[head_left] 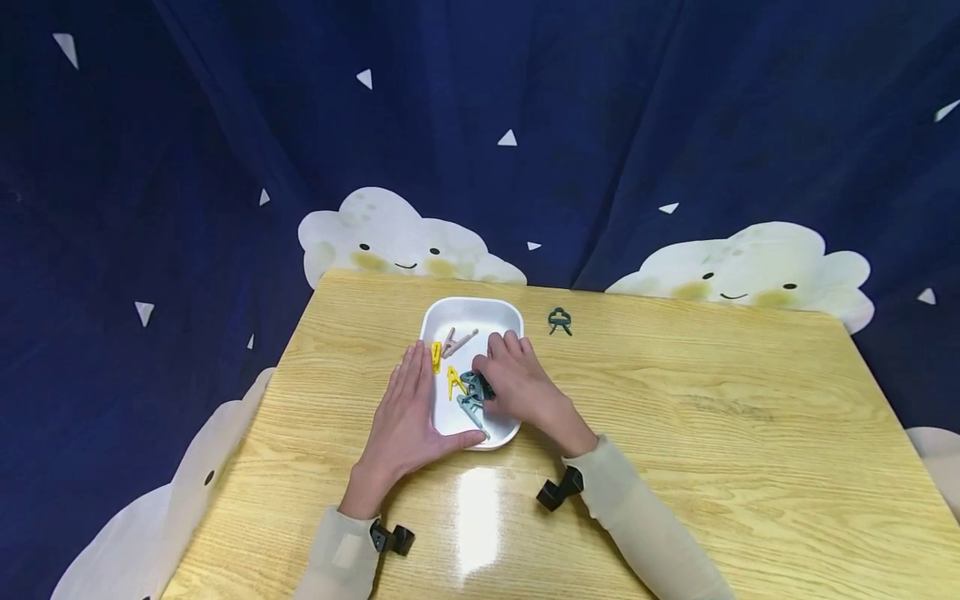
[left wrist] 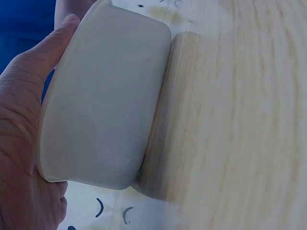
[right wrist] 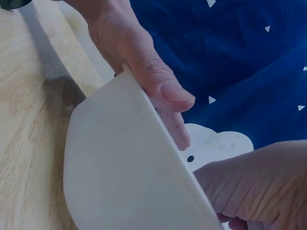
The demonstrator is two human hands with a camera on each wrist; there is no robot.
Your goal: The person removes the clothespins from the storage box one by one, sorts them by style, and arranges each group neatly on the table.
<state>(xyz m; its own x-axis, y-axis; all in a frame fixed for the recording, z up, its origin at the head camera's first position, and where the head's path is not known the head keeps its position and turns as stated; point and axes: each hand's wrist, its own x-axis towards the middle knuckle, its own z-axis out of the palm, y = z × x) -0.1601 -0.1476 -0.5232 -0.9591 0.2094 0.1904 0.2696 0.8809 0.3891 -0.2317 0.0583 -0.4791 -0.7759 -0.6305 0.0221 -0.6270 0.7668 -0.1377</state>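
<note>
A white tray (head_left: 472, 302) holds several spring clips. My left hand (head_left: 405, 417) lies along its left side with straight fingers, the thumb reaching over the near rim. Inside the tray, my right hand (head_left: 517, 383) has curled fingers and pinches a dark green clip (head_left: 474, 386), part of which the hand covers. Close by are a pale teal clip (head_left: 470, 410) and a yellow clip (head_left: 453, 380). A second yellow clip (head_left: 437, 357) is by the left wall, near a pinkish clip (head_left: 456, 343). In the right wrist view, the tray wall (right wrist: 124, 158) hides the clips.
Another dark green clip (head_left: 559, 321) lies on the wooden table (head_left: 712, 417), beyond the tray's far right corner. A dark blue curtain (head_left: 450, 100) with clouds and white triangles hangs behind the table.
</note>
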